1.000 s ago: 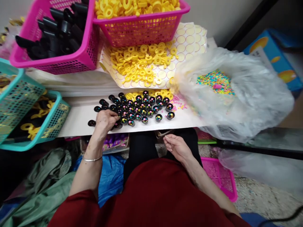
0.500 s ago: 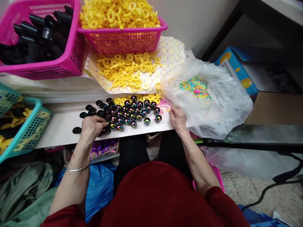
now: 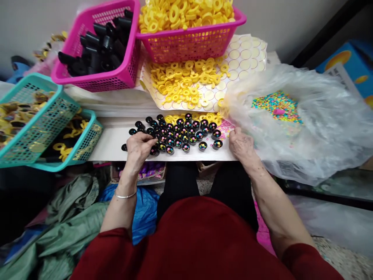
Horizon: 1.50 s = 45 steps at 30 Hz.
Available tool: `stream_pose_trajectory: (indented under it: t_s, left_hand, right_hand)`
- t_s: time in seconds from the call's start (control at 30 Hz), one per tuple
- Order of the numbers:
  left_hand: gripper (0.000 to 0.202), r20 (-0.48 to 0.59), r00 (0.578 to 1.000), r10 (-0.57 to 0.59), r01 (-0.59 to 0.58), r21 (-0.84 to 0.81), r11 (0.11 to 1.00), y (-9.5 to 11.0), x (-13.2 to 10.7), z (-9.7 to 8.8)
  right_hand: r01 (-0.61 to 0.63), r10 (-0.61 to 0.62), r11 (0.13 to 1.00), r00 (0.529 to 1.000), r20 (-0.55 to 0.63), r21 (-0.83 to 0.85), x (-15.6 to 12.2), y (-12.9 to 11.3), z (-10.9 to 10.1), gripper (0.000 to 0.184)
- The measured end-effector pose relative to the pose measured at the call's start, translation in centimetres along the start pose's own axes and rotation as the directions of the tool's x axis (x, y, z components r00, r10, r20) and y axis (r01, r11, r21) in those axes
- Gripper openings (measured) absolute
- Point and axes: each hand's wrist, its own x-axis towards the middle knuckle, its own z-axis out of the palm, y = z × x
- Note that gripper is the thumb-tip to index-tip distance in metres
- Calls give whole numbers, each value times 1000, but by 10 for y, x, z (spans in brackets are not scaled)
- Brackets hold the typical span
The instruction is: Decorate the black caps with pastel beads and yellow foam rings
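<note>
Small black cups stand in a crowded group on the white worktop, many with colourful little beads inside. Over the left part of this group, my left hand is closed, its thumb and fingertips pinched together above the cups. Whatever sits in that pinch is too small to make out. My right hand rests at the worktop's front edge, right of the cups, fingers curled in. Loose pink beads lie just beyond its fingertips, which are partly hidden. Beside it spreads a clear plastic bag with multicoloured beads.
Yellow ring-shaped pieces lie on a sheet of round stickers behind the cups. Pink baskets hold black tubes and more yellow rings. Turquoise baskets stand at left, a blue box at far right.
The view has swung left, so everything sits farther right in the picture. Both hands stay at about the same spots by the cups and the bag.
</note>
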Motion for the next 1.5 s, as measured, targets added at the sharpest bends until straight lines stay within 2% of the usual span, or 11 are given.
stream_pose_trajectory:
  t_s: [0.13,0.27,0.37,0.43,0.5,0.63,0.83,0.97,1.07,1.23,1.5]
  left_hand:
    - [11,-79,980,180,-190,-156,969,28,-36,7]
    - [10,-73,901,427,-416,-419,807,56,-82,35]
    - [5,-134,811,569,-546,-521,656,73,-111,64]
    - [12,-189,756,627,-611,-549,570,79,-124,78]
    - [17,-229,710,666,-658,-552,512,79,-131,86]
    - [15,-220,673,706,-682,-556,476,66,-131,83]
    - [18,-219,591,776,-767,-450,458,43,-126,74]
    - [13,-254,707,660,-702,-359,615,25,-124,65]
    - [6,-402,836,375,-488,-231,842,-3,-108,47]
    - [12,-508,861,16,-92,-126,988,-56,-66,18]
    - [12,-357,932,-67,16,-144,989,-73,-53,16]
  right_hand:
    - [-67,67,987,998,4,148,4,4,-4,25]
    - [-91,204,854,964,-168,513,-10,4,-9,14]
    - [-45,362,451,922,-136,891,-42,-13,-21,15]
    - [-137,280,13,952,127,991,-69,-32,-30,18]
    - [-306,75,-305,936,343,902,-91,-52,-36,20]
    - [-487,-144,-560,854,500,670,-110,-78,-35,20]
    - [-573,-273,-589,805,527,570,-110,-89,-36,12]
    - [-609,-313,-503,790,527,614,-111,-95,-38,19]
    - [-613,-256,-455,785,564,646,-113,-98,-29,18]
    - [-638,-198,-443,755,625,630,-116,-96,-8,20]
    - [-645,-190,-452,745,640,616,-115,-93,-1,21]
